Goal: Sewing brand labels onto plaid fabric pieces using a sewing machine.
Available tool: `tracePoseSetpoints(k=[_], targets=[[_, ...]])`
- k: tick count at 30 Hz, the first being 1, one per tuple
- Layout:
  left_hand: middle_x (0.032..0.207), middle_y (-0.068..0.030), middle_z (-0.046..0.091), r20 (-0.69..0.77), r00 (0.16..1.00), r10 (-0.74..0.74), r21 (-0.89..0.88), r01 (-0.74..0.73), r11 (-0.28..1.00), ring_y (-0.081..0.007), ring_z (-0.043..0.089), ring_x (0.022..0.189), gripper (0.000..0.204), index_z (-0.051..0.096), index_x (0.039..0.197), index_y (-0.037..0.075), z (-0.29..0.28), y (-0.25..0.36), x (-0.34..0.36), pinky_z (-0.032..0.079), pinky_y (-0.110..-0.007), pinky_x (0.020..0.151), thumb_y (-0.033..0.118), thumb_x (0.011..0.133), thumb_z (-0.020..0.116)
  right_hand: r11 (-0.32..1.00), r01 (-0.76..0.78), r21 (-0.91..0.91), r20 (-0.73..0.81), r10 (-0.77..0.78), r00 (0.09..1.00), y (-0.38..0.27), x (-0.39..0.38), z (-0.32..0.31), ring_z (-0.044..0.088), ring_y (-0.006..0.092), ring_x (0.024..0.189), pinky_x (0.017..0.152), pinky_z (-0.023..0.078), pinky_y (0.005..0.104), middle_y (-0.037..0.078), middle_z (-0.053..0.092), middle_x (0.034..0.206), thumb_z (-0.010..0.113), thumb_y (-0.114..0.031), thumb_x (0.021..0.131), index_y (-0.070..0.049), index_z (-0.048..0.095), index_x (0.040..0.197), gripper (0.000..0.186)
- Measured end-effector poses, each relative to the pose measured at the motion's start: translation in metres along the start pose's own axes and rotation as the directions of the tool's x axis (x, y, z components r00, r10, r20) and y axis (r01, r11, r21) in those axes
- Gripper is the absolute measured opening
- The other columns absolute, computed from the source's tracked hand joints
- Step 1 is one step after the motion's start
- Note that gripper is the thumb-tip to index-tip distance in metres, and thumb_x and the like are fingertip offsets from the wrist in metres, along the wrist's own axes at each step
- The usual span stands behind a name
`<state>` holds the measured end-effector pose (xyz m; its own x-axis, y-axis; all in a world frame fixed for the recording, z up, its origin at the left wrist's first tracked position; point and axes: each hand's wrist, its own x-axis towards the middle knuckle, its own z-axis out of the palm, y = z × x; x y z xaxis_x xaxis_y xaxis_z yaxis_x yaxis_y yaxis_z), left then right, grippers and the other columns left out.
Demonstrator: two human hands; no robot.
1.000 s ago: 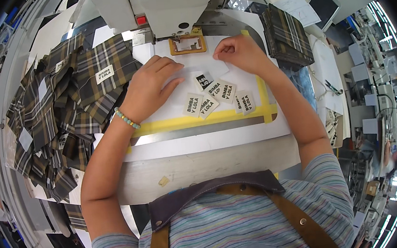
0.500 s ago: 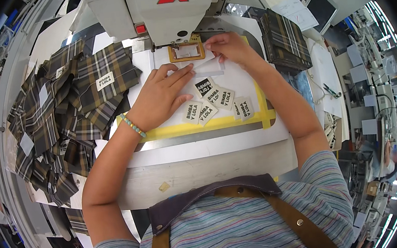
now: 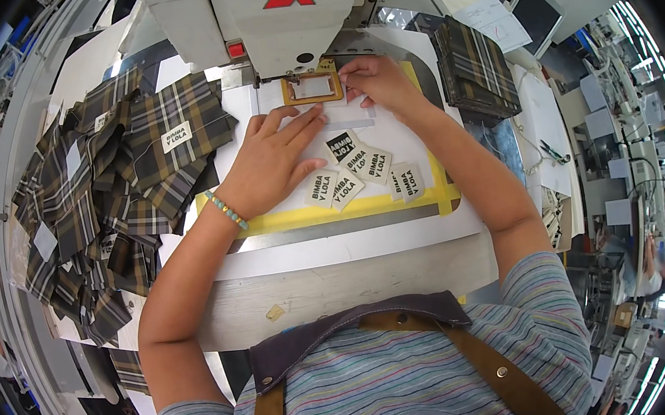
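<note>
My left hand (image 3: 275, 155) lies palm down with fingers apart, fingertips on a clear plastic strip (image 3: 352, 118) just below a tan rectangular frame (image 3: 286, 92) under the sewing machine head (image 3: 258, 18). My right hand (image 3: 377, 87) has its fingers curled and pinched at the frame's right edge; what they hold, if anything, is hidden. Several square cream labels (image 3: 377, 167) and a dark one (image 3: 341, 144) lie below the strip on white paper, inside yellow tape (image 3: 325, 212).
A loose heap of plaid fabric pieces (image 3: 96, 206), some with labels, covers the left table. A neat plaid stack (image 3: 475, 70) sits at the right, with papers (image 3: 491, 20) and snips (image 3: 557, 150). The table edge (image 3: 332, 283) runs before my body. Co-workers (image 3: 647, 277) show at the far edges.
My right hand has moved up and left to the frame's edge. My left hand has moved right, its fingertips now on the clear strip below the frame.
</note>
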<state>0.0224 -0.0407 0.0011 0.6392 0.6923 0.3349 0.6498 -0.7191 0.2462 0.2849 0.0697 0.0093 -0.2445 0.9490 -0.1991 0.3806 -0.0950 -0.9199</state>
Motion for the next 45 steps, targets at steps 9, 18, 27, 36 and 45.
tracePoseSetpoints(k=[9, 18, 27, 36, 45], targets=[[0.160, -0.0086, 0.056, 0.000, 0.999, -0.035, -0.014, 0.035, 0.999, -0.0332, 0.049, 0.139, 0.065, 0.056, 0.152, 0.005, -0.002, -0.002, -0.003, 0.038, -0.046, 0.116, 0.038, 0.098, 0.073, 0.796, 0.292, -0.531, -0.061, -0.379, 0.923, 0.000, -0.021, -0.019, 0.077, 0.0271, 0.101, 0.079, 0.061, 0.0395, 0.012, 0.081, 0.113, 0.067, -0.021, 0.102, 0.000, 0.075, 0.126, 0.033], [0.151, -0.0090, 0.063, -0.056, 0.998, 0.023, 0.081, -0.019, 0.997, -0.0336, 0.055, 0.135, 0.062, 0.061, 0.147, 0.005, -0.005, -0.001, -0.002, 0.044, -0.046, 0.112, 0.029, 0.094, 0.078, 0.293, 0.532, -0.794, 0.272, -0.612, 0.742, 0.019, -0.067, 0.008, 0.047, 0.0392, 0.147, 0.118, 0.041, 0.0531, 0.019, 0.054, 0.156, 0.067, -0.045, 0.105, -0.004, 0.071, 0.138, 0.052], [0.149, -0.0128, 0.065, -0.099, 0.994, -0.036, 0.129, 0.049, 0.990, -0.0367, 0.057, 0.139, 0.053, 0.065, 0.141, 0.004, -0.001, -0.001, -0.004, 0.045, -0.047, 0.115, 0.027, 0.095, 0.078, 0.317, 0.466, -0.826, 0.193, -0.618, 0.762, 0.027, -0.068, 0.030, 0.042, 0.0431, 0.150, 0.122, 0.035, 0.0646, 0.023, 0.049, 0.159, 0.063, -0.048, 0.106, -0.005, 0.068, 0.141, 0.056], [0.160, -0.0160, 0.054, -0.041, 0.995, -0.093, 0.110, 0.097, 0.989, -0.0398, 0.039, 0.156, 0.069, 0.052, 0.158, 0.006, 0.006, -0.004, -0.003, 0.029, -0.055, 0.128, 0.044, 0.102, 0.067, 0.313, 0.439, -0.842, 0.181, -0.603, 0.777, 0.024, -0.072, 0.034, 0.042, 0.0450, 0.151, 0.122, 0.034, 0.0662, 0.023, 0.049, 0.159, 0.061, -0.049, 0.107, -0.004, 0.063, 0.146, 0.059], [0.163, -0.0153, 0.052, -0.008, 0.994, -0.112, 0.116, 0.112, 0.987, -0.0396, 0.035, 0.158, 0.072, 0.049, 0.161, 0.007, 0.006, -0.004, -0.002, 0.026, -0.057, 0.129, 0.048, 0.104, 0.064, 0.318, 0.453, -0.833, 0.202, -0.587, 0.784, 0.025, -0.075, 0.030, 0.038, 0.0451, 0.154, 0.124, 0.031, 0.0662, 0.023, 0.046, 0.162, 0.061, -0.047, 0.108, -0.013, 0.062, 0.152, 0.056]])
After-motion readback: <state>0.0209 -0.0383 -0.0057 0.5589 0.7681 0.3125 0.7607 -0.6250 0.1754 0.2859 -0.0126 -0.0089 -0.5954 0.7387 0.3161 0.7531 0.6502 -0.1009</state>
